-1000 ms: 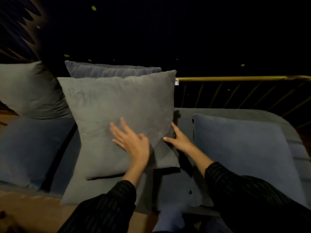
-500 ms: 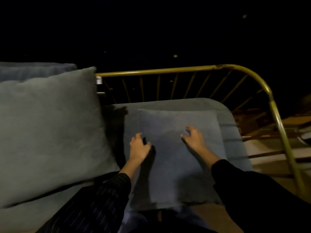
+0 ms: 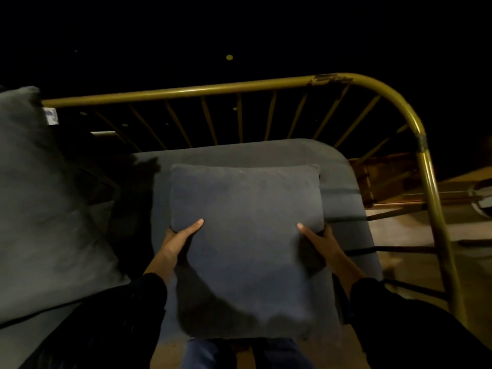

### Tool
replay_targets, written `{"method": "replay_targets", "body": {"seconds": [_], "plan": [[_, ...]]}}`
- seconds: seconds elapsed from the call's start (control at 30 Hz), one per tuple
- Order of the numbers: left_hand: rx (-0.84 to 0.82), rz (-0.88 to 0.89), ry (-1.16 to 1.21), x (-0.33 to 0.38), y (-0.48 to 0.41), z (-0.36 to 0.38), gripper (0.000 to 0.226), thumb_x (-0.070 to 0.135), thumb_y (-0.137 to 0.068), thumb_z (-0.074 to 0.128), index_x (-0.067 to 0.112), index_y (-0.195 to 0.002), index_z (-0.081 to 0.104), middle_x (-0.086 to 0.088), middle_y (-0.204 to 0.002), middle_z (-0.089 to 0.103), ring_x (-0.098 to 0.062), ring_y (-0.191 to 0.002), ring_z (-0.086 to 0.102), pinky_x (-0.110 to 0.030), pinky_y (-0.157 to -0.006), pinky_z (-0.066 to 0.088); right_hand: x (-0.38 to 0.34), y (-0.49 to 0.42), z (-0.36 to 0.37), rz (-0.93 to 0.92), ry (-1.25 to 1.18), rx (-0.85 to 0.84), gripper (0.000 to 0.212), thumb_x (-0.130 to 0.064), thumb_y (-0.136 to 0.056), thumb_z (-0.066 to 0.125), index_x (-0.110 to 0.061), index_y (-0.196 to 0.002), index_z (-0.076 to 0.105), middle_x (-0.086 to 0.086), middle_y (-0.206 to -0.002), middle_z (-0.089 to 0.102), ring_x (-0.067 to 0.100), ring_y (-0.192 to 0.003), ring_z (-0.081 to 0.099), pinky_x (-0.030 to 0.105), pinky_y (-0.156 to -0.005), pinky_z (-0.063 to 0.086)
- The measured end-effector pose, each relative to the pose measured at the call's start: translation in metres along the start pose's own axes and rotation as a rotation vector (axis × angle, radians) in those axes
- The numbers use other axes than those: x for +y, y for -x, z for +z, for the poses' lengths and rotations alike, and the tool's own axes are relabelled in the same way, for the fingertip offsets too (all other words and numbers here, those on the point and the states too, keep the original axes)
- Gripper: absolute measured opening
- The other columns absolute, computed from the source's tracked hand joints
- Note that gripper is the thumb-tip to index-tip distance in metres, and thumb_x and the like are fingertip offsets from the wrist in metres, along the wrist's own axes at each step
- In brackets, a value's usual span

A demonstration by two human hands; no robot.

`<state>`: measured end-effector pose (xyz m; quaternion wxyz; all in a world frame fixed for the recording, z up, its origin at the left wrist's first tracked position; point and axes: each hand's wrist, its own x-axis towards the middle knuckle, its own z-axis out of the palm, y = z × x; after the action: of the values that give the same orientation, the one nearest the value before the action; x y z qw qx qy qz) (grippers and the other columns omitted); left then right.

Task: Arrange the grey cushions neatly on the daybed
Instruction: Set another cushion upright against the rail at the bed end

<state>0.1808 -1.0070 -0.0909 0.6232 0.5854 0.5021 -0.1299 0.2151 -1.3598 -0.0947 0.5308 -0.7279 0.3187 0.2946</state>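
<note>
Both hands were found gripping one grey cushion [image 3: 247,249] by its side edges: the left hand [image 3: 177,241] was clamped on the edge at nine o'clock, the right hand [image 3: 320,242] on the edge at three o'clock. On each, a thumb was laid flat on the top face and the remaining fingers were hidden beneath or behind the cushion. Dark sleeves were noted on both forearms.

Items were recorded in descending order of size.

The daybed [image 3: 239,153] was observed filling most of the view, its grey mattress running from nine o'clock across to about two o'clock.

A brass-coloured metal rail [image 3: 186,89] was seen along the far side at twelve o'clock, curving down at two o'clock and descending toward four o'clock. Thin spindles were fitted below its top bar, and worn patches were visible near the bend.

A second, paler grey cushion [image 3: 45,209] was noted at nine o'clock, propped at a tilt toward the rail, apart from the held cushion. A small white tag [image 3: 50,116] was seen at its upper corner, just beside the rail.

The held cushion was located at the centre of the view, over the right end of the mattress, its near edge overhanging the front of the daybed toward six o'clock. Whether it was resting on the mattress or lifted clear could not be determined.

Blue trouser fabric [image 3: 202,354] was visible at six o'clock, below the cushion's near edge.

A light floor [image 3: 410,235] was recorded at three o'clock, beyond the rail.
</note>
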Motion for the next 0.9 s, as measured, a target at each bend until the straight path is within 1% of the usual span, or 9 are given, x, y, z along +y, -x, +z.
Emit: {"method": "replay_targets", "body": {"seconds": [0.07,0.13,0.23,0.33,0.43,0.53,0.6,0.7,0.9], "plan": [[-0.012,-0.007,0.047,0.007,0.009,0.006,0.108,0.041,-0.044,0.095,0.009,-0.136,0.05,-0.011,-0.13,0.064,-0.028,-0.112,0.065,-0.048,-0.098,0.052,-0.001,0.002,0.004,0.004,-0.182,0.023,0.086,-0.041,-0.068,0.082,-0.012,-0.139,0.042,0.011,-0.125,0.061,0.026,-0.105,0.064,0.038,-0.085,0.052],[-0.014,0.011,0.078,0.015,0.024,0.01,0.1,0.03,-0.052,0.094,0.008,-0.136,0.044,-0.01,-0.13,0.062,-0.03,-0.113,0.064,-0.052,-0.099,0.05,-0.005,0.01,0.007,-0.001,-0.318,0.04,0.088,-0.034,-0.063,0.086,-0.011,-0.137,0.045,0.009,-0.114,0.063,0.021,-0.09,0.067,0.036,-0.076,0.055],[0.004,0.066,0.078,0.024,0.051,0.007,0.092,0.019,-0.061,0.09,0.009,-0.137,0.038,-0.011,-0.131,0.058,-0.03,-0.116,0.061,-0.051,-0.103,0.048,-0.015,0.032,0.003,-0.042,-0.389,0.047,0.079,-0.029,-0.064,0.086,-0.016,-0.132,0.05,0.013,-0.127,0.061,0.031,-0.11,0.062,0.05,-0.094,0.052],[0.015,0.174,0.107,0.036,0.079,0.001,0.096,0.025,-0.051,0.091,0.012,-0.133,0.042,-0.009,-0.126,0.061,-0.027,-0.109,0.062,-0.047,-0.1,0.049,-0.04,0.055,-0.009,-0.16,-0.368,0.033,0.093,-0.047,-0.048,0.089,-0.023,-0.129,0.051,0.017,-0.127,0.059,0.038,-0.114,0.059,0.058,-0.094,0.05],[0.028,0.314,0.142,0.057,0.091,-0.001,0.071,0.003,-0.069,0.083,0.016,-0.127,0.042,-0.003,-0.116,0.06,-0.024,-0.105,0.06,-0.039,-0.092,0.049,-0.08,0.064,-0.019,-0.334,-0.295,0.062,0.076,-0.027,-0.072,0.081,-0.024,-0.137,0.041,0.005,-0.129,0.054,0.03,-0.117,0.054,0.049,-0.096,0.048],[0.0,0.44,0.166,0.1,0.096,0.002,0.074,-0.004,-0.072,0.078,0.02,-0.13,0.039,0.009,-0.111,0.058,-0.018,-0.103,0.06,-0.038,-0.092,0.048,-0.129,0.064,-0.022,-0.475,-0.326,0.067,0.078,-0.018,-0.075,0.078,-0.026,-0.141,0.037,0.0,-0.135,0.052,0.025,-0.122,0.054,0.045,-0.099,0.047],[-0.021,0.486,0.194,0.131,0.09,0.004,0.08,-0.007,-0.072,0.077,0.018,-0.136,0.036,0.006,-0.115,0.058,-0.019,-0.106,0.06,-0.038,-0.094,0.048,-0.162,0.058,-0.021,-0.518,-0.395,0.018,0.079,-0.018,-0.074,0.079,-0.031,-0.14,0.037,-0.002,-0.133,0.054,0.019,-0.117,0.057,0.04,-0.092,0.051],[-0.047,0.521,0.205,0.171,0.072,0.006,0.089,-0.004,-0.073,0.078,0.016,-0.144,0.028,-0.002,-0.135,0.051,-0.022,-0.117,0.056,-0.041,-0.1,0.048,-0.207,0.04,-0.016,-0.583,-0.43,-0.021,0.083,-0.013,-0.075,0.078,-0.026,-0.143,0.032,-0.001,-0.132,0.054,0.013,-0.113,0.058,0.027,-0.084,0.05],[-0.132,0.342,0.195,0.203,0.039,0.02,0.086,0.022,-0.088,0.07,0.023,-0.152,0.013,0.001,-0.152,0.038,-0.026,-0.138,0.041,-0.05,-0.108,0.041,-0.232,-0.006,0.003,-0.476,-0.308,-0.093,0.099,-0.024,-0.073,0.08,-0.024,-0.15,0.018,0.004,-0.147,0.041,0.02,-0.127,0.047,0.036,-0.105,0.042]]}}
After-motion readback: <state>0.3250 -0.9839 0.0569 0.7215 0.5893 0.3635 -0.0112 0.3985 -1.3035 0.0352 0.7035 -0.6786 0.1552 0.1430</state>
